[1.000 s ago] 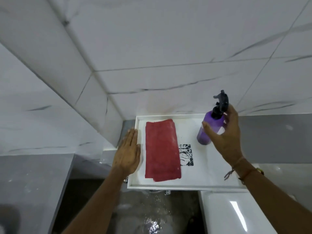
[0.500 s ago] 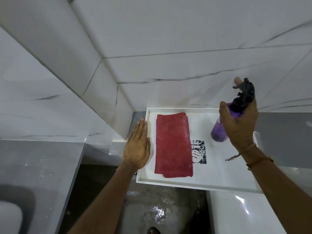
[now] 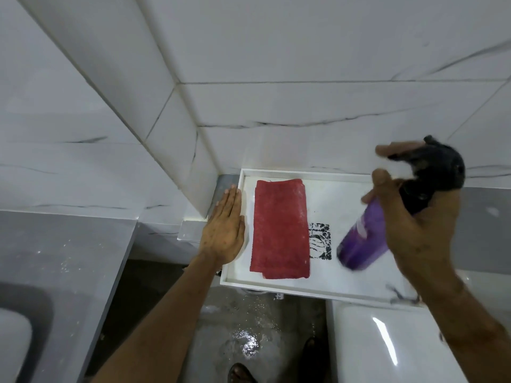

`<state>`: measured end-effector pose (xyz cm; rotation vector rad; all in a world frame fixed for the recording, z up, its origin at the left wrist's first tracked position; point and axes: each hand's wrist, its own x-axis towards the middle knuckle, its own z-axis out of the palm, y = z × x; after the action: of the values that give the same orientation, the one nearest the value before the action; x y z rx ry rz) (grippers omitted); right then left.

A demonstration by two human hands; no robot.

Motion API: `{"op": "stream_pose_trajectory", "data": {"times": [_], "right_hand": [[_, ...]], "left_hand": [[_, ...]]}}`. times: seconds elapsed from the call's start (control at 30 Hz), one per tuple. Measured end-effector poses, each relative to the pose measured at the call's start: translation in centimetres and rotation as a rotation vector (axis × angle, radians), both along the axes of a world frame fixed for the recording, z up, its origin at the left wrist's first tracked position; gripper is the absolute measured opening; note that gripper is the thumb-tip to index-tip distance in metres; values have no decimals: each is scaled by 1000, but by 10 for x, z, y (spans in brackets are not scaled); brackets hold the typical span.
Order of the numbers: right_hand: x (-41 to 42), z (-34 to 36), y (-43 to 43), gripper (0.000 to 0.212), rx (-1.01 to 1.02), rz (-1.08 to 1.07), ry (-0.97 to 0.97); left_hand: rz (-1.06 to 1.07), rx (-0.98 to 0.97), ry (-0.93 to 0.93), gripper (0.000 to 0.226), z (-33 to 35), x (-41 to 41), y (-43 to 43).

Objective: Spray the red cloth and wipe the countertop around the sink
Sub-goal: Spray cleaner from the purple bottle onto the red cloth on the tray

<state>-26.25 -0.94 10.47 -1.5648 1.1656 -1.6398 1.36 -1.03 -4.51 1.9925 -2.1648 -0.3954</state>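
Observation:
A folded red cloth (image 3: pixel 279 229) lies flat on the left part of a white tray (image 3: pixel 348 283). My left hand (image 3: pixel 224 230) rests flat, fingers together, on the tray's left rim beside the cloth. My right hand (image 3: pixel 417 217) grips a purple spray bottle (image 3: pixel 362 239) with a black trigger head, lifted off the tray and tilted, its base toward the cloth. The bottle and hand are motion-blurred. The grey countertop (image 3: pixel 63 261) and part of a sink basin (image 3: pixel 16 333) show at the lower left.
White marble-look tiled walls meet in a corner behind the tray. A black square mark (image 3: pixel 320 241) sits on the tray between cloth and bottle. A white glossy fixture (image 3: pixel 387 344) stands at lower right. Wet floor (image 3: pixel 249 327) lies below, with a foot near the bottom edge.
My right hand has lifted the spray bottle off the tray and tilted it, bringing it nearer to the camera. The left hand has stayed on the tray rim.

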Motion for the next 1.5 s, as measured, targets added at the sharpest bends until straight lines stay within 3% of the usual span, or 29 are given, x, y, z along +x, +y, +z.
{"op": "stream_pose_trajectory", "data": {"times": [0.17, 0.33, 0.57, 0.7, 0.83, 1.1, 1.2, 1.27, 1.37, 1.5], "right_hand": [[34, -4, 47, 22, 379, 150, -42], [56, -37, 57, 33, 625, 191, 109], [62, -58, 63, 38, 669, 115, 252], [64, -68, 67, 29, 707, 78, 352], [65, -70, 69, 15, 727, 99, 318], [67, -68, 66, 36, 738, 77, 374], [67, -64, 67, 21, 736, 120, 345], [68, -64, 68, 29, 747, 128, 351], [68, -64, 72, 60, 786, 118, 412], [67, -67, 87, 54, 869, 175, 473]], "left_hand": [[0, 9, 0, 65, 4, -1, 2], [-1, 0, -3, 65, 5, -2, 3], [-6, -23, 5, 63, 3, -2, 3], [2, -28, 10, 63, 1, -1, 3], [-3, -31, 15, 63, 0, 0, 1], [-4, -35, 16, 64, 2, -1, 3], [-3, -25, 18, 64, 5, -2, 3], [-3, -14, 20, 64, 6, -2, 3], [-6, -13, 15, 63, 7, -2, 3], [-11, -18, 15, 61, 6, -2, 3]]}}
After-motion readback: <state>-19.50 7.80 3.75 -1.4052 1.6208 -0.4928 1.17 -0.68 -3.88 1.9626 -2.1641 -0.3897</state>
